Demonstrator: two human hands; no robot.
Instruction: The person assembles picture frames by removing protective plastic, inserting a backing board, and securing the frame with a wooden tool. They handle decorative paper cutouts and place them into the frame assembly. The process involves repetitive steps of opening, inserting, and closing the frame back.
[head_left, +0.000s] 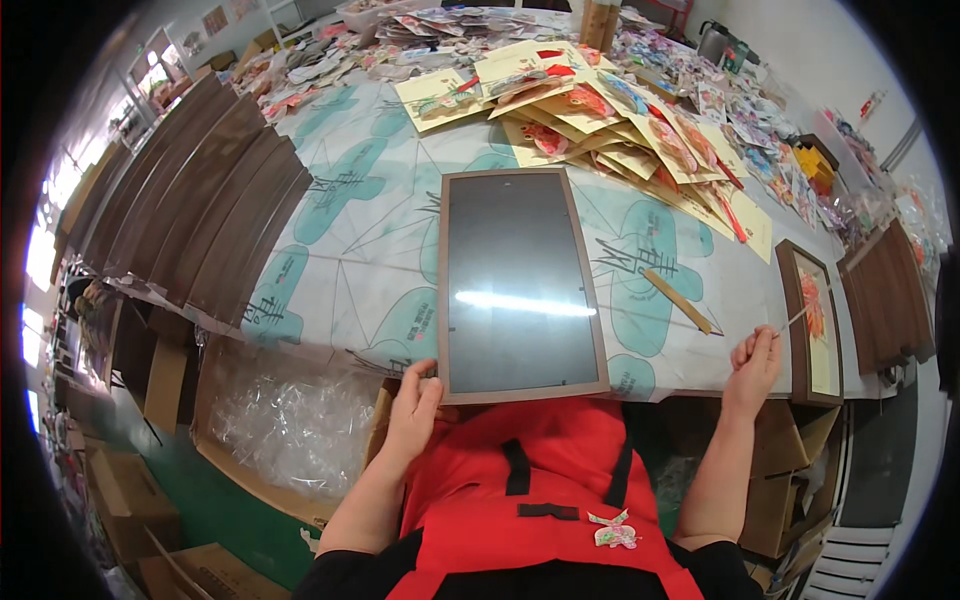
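Note:
A brown picture frame (603, 345) lies upright before me at the table's front edge, its dark backing panel (512, 250) facing up with a bright light streak across it. At its lower left corner my left hand (412, 405) is closed on the edge, fingers curled. To the right, my right hand (752, 368) pinches a thin, pale, pointed tool (795, 320); its exact kind is unclear. Between that hand and the frame lies a slim yellow-brown strip (677, 301) with a dark tip. Just beyond my right hand stands another brown frame (797, 300) with a red floral picture.
Cream cards (600, 120) with red decorations are heaped at the back. Dark brown frames (190, 190) stand stacked on the left, more frames (885, 295) on the far right. Below the table's left edge, a cardboard box (215, 440) holds clear plastic wrap (290, 430).

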